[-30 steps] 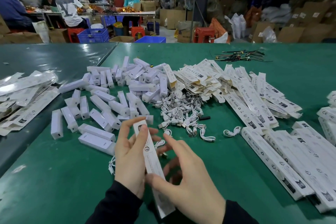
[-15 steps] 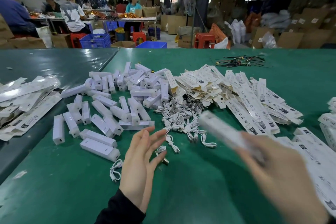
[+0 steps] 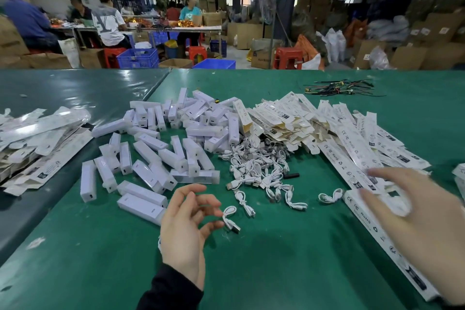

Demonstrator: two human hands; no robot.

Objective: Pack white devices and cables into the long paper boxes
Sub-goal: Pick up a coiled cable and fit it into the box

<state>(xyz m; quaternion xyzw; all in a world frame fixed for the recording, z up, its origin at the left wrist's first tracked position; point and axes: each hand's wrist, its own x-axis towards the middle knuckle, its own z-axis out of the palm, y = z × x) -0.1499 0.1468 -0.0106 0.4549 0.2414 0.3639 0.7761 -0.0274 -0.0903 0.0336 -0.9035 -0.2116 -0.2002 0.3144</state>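
Fingers [image 3: 201,202] beside coiled white cable [image 3: 230,218]

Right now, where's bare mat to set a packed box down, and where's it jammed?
Free: the green mat near the front edge, between the left hand and the packed boxes under the right hand. Also the far strip in front of the loose wires. Crowded: white devices, cable heap, flat boxes mid-table.

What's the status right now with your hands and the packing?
Left hand open, empty, beside a loose cable. Right hand open, blurred, over the packed boxes. White devices unpacked. Nothing in the way.
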